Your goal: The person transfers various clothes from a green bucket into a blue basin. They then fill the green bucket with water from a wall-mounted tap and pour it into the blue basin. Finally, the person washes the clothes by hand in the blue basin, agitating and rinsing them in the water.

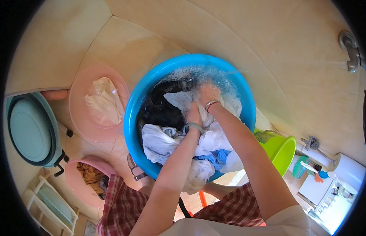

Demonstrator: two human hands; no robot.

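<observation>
A large blue basin (129,114) stands in front of me, holding wet laundry in water with foam. My left hand (194,114), a pale green bangle at its wrist, is closed on a white cloth (179,98) near the middle. Just beyond and to the right, my right hand (208,93) is closed on the same white fabric amid splashing water; its fingertips are partly hidden. Dark clothes (164,115) lie in the water on the left. Nearer to me are a white garment (159,142), a blue cloth (219,158) and more white fabric draped over the near rim.
Left of the basin are a pink basin (74,104) with a cream cloth (106,98) and another pink basin (74,185) with brown clothes. A folded teal tub (31,129) leans farther left. At right stand a lime-green bucket (287,155) and a wall tap (352,55).
</observation>
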